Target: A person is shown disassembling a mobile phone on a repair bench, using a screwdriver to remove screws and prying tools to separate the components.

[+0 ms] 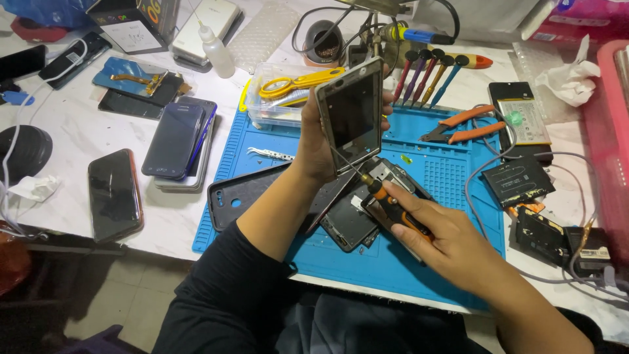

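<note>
Head view. Left hand: grip wrapped around a phone frame, held upright above the blue mat so its lower edge faces the tool. Right hand: grip pinching an orange screwdriver, tip at that edge. Opened phone parts lie on the mat beneath.

Left hand: palm and most fingers hidden behind the upright silver-framed phone body. Screwdriver tip too thin to see where it meets the frame. Dark opened phone chassis on the blue mat partly covered by the right hand. Red plastic tray cut by right edge. Black round object cut at left edge. Labels on the flat black batteries too small to read.
</note>
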